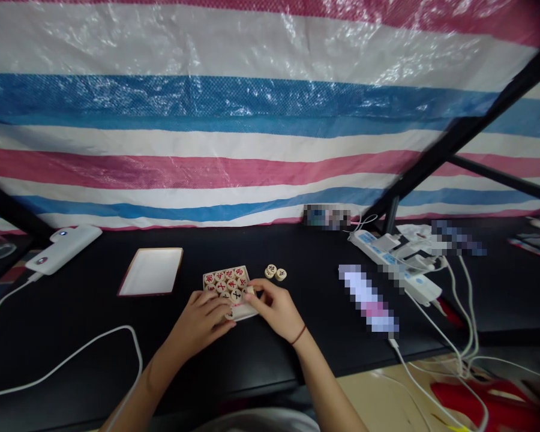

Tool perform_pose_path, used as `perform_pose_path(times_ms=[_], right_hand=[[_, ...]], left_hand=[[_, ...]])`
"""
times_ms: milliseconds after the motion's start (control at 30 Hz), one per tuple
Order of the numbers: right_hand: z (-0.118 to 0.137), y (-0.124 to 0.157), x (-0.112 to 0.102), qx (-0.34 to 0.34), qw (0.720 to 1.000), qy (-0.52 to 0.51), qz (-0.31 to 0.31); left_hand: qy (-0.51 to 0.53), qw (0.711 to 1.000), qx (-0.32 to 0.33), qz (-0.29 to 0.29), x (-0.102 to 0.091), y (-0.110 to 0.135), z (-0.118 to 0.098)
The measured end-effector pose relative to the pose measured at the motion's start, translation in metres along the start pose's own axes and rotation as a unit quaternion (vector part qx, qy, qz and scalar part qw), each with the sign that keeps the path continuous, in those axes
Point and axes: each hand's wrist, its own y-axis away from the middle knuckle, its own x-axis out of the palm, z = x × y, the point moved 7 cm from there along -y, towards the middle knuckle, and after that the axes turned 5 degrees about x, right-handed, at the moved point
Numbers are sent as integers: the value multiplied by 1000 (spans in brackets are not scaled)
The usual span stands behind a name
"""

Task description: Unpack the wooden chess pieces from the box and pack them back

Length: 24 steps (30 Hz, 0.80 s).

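Observation:
A small white tray (244, 312) on the black table holds several round wooden chess pieces (227, 279) with red and black characters. My left hand (202, 324) rests on the tray's near left corner, fingers curled over a piece there. My right hand (276, 309) pinches one chess piece (250, 291) at the tray's right edge. Two loose chess pieces (275, 272) lie on the table just behind my right hand.
The tray's lid (152, 272) lies to the left. A white power bank (63, 249) with a cable sits far left. A power strip (396, 261) with plugs and white cables is at right. A striped tarp (252, 114) hangs behind the table.

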Motion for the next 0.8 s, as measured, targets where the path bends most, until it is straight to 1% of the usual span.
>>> perform_pose_path(times_ms=[100, 200, 300, 433, 500, 600, 800], right_hand=[[4, 7, 9, -12, 1000, 19, 7], [13, 13, 16, -43, 998, 47, 16], [23, 17, 25, -68, 990, 122, 23], [25, 18, 39, -41, 967, 248, 39], [23, 19, 44, -30, 956, 287, 51], [20, 20, 47, -30, 953, 297, 55], [21, 19, 50, -48, 964, 254, 62]], left_hand=[[-28, 1000, 8, 2, 2, 3, 1], [-40, 999, 9, -5, 1, 7, 1], [-35, 999, -7, -12, -1, 10, 4], [-38, 998, -43, -21, -3, 14, 10], [-37, 998, -53, -20, -3, 17, 13], [-28, 998, -61, -15, -1, 21, 16], [-25, 997, -73, -11, 0, 21, 19]])
